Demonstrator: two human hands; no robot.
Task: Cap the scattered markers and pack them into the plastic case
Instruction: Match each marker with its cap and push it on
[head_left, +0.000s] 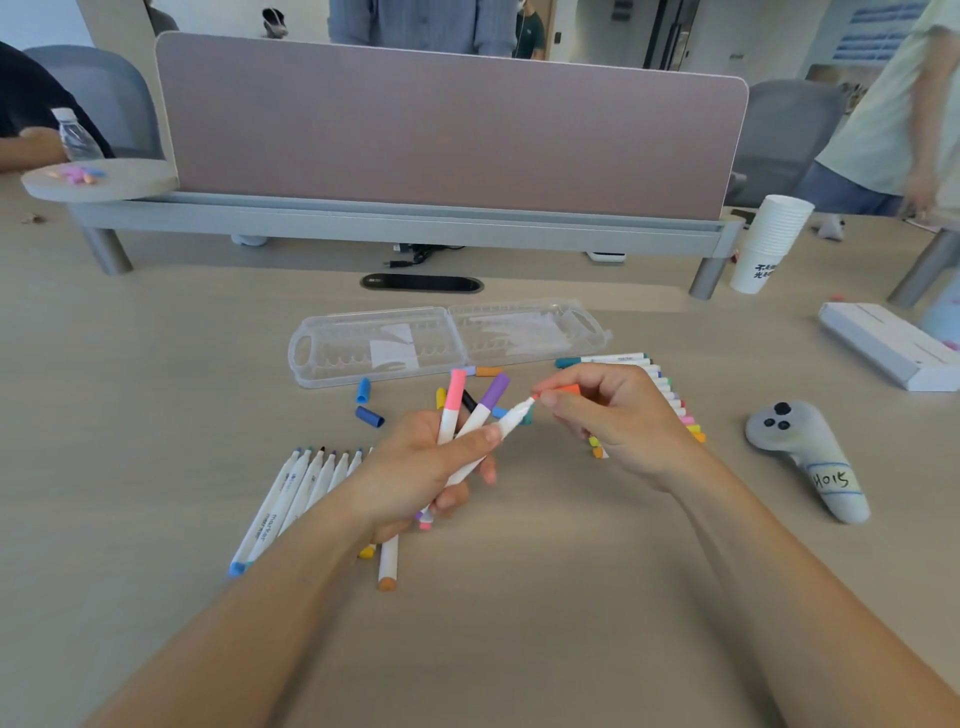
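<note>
Two hands met above the bench: the left hand (415, 467) gripped three markers, a pink-capped marker (451, 410), a purple-capped marker (485, 408) and an uncapped marker (511, 421), while the right hand (618, 421) pinched an orange cap (566, 389) just beside that bare tip. Misaligned, the cap could smear ink on the fingers, or the crowded bundle could slip. Loose caps (370, 415) and uncapped markers (306, 483) lay near; the plastic case (447, 338) sat open and empty farther off.
</note>
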